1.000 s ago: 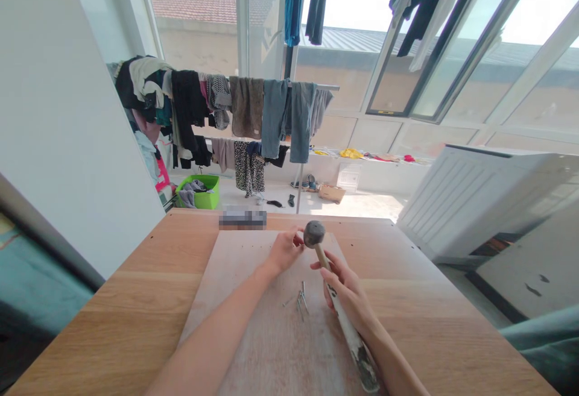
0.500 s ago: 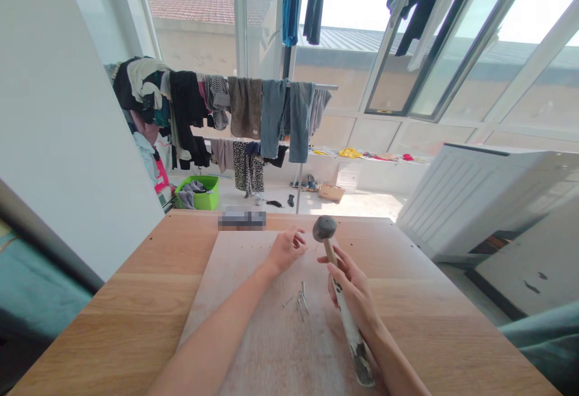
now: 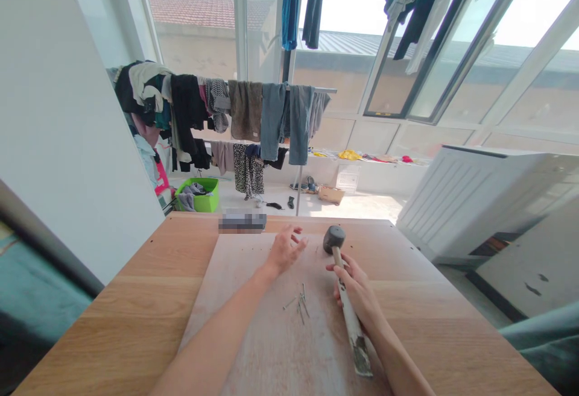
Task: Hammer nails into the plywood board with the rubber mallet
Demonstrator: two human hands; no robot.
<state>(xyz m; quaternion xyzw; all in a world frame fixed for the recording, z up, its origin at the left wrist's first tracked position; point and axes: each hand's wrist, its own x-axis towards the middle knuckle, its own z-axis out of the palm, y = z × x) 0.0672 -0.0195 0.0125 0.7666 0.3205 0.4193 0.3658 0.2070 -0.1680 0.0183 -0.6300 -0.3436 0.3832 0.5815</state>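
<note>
My right hand (image 3: pixel 356 295) is wrapped round the pale wooden handle of a mallet (image 3: pixel 346 308), whose dark rubber head (image 3: pixel 333 238) rests low over a thin plywood board (image 3: pixel 253 330) lying on the wooden table (image 3: pixel 136 305). My left hand (image 3: pixel 284 248) hovers over the far part of the board, left of the mallet head, with thumb and fingertips pinched close; whether a nail is between them I cannot make out. Several loose nails (image 3: pixel 299 304) lie on the board between my two forearms.
A blurred small object (image 3: pixel 242 220) sits at the table's far edge. Beyond it stand a laundry rack full of clothes (image 3: pixel 253 113) and a green basket (image 3: pixel 199 194) on the floor. A white slatted panel (image 3: pixel 474 197) leans at the right, a white wall (image 3: pixel 63 119) at the left.
The mallet head has swung right and down, away from my left hand, and now sits lower over the board. My left hand has stayed in place, its fingers slightly looser.
</note>
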